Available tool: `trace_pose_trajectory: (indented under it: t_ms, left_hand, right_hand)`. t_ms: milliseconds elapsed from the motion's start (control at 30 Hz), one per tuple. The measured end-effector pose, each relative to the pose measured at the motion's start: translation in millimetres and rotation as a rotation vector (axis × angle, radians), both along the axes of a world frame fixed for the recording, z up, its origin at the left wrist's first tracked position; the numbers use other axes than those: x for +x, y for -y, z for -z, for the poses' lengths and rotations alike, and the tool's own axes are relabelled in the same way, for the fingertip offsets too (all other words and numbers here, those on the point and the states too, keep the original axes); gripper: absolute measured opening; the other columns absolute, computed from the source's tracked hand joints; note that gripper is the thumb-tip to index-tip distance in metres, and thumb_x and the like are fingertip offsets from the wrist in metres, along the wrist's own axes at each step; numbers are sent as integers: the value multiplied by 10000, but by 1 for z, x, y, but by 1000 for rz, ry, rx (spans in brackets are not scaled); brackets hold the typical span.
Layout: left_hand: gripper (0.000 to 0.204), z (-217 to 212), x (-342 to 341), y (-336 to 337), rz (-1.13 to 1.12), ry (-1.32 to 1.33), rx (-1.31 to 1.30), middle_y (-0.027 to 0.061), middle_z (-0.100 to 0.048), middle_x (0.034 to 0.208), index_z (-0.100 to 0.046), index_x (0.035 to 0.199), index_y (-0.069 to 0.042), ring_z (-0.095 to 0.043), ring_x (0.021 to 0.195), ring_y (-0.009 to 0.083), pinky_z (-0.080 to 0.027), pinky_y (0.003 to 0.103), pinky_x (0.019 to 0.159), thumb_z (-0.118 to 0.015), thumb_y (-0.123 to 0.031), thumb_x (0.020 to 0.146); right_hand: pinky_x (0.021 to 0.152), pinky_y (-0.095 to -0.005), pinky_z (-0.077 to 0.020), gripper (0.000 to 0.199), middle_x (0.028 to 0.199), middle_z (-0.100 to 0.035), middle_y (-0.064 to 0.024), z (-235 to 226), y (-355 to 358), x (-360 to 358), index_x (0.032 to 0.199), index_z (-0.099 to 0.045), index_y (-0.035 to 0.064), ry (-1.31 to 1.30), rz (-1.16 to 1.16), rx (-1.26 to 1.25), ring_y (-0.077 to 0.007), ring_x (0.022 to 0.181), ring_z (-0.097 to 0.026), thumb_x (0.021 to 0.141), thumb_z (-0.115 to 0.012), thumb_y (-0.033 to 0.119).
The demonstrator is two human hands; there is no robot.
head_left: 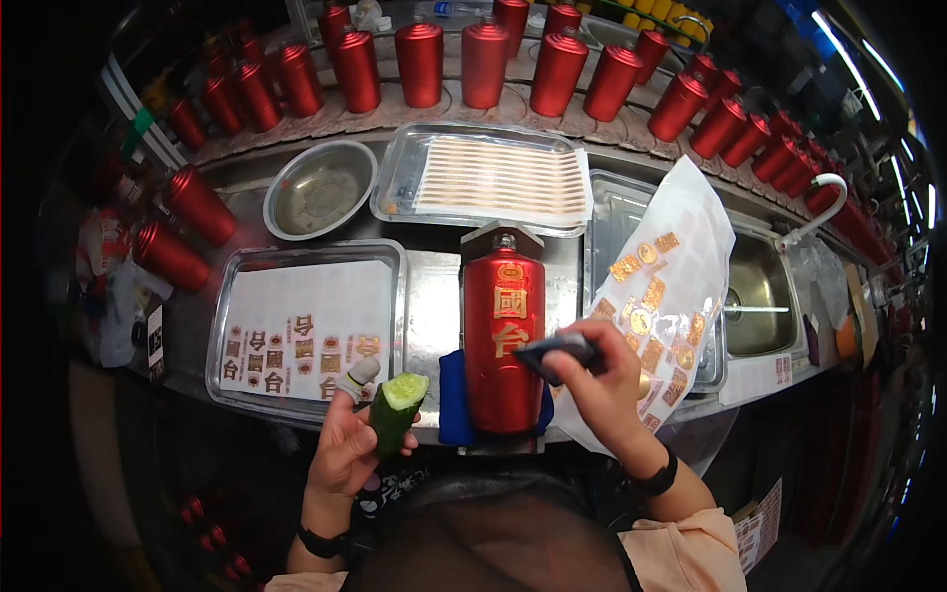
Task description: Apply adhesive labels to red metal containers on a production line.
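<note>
A red bottle (pixel 504 393) with gold lettering lies in front of me on a stand, its neck pointing away and a blue cloth (pixel 453 397) beside its lower part. My right hand (pixel 612 387) is closed around a dark, flat scraper (pixel 554 351), whose edge meets the bottle's face at the lower gold character. To the left of the bottle, my left hand (pixel 344 444) grips a cut green cucumber (pixel 396 422) with its pale end up. A whitish cover (pixel 359 375) sits on one raised finger of that hand.
A tray (pixel 398 296) with a decal sheet lies left; another tray (pixel 395 168) with a striped sheet is behind. A metal bowl (pixel 321 189) stands back left. Right are a gold decal sheet (pixel 681 217) and a sink (pixel 764 286). Several red bottles (pixel 419 64) line the far conveyor.
</note>
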State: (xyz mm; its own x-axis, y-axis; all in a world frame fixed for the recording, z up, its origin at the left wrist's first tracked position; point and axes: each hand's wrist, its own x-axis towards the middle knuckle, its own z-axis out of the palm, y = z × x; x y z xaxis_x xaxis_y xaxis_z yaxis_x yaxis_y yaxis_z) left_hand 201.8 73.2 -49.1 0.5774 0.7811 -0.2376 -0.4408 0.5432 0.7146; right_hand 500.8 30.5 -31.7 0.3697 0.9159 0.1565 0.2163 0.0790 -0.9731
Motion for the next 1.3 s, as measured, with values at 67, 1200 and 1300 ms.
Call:
trace_pose_trajectory:
  t_ms: [67,1200,1300]
  left_hand:
    - [961,0,1,1,22,4,30,309,-574,1187,-83,1507,-85,-672,912,323,-552,401,782,-745,-252,830]
    - [941,4,-12,10,-41,49,-1,284,-586,1195,-79,1510,-76,-672,921,334,-551,392,774,-728,-221,844]
    - [937,7,-13,7,-11,54,-4,280,-585,1201,-78,1511,-74,-673,922,337,-556,400,779,-725,-218,848]
  right_hand:
    - [683,-224,-493,225,886,-631,-28,8,-19,10,1000,-599,15,-254,147,-122,-69,785,-584,833,-733,84]
    - [648,-344,-480,396,875,-654,-55,-28,1,-17,1004,-681,53,855,-349,525,-250,764,-605,620,-722,-38]
    - [653,-351,-472,394,867,-653,-94,-30,-8,-12,991,-677,45,629,-151,388,-265,779,-614,626,-695,-103]
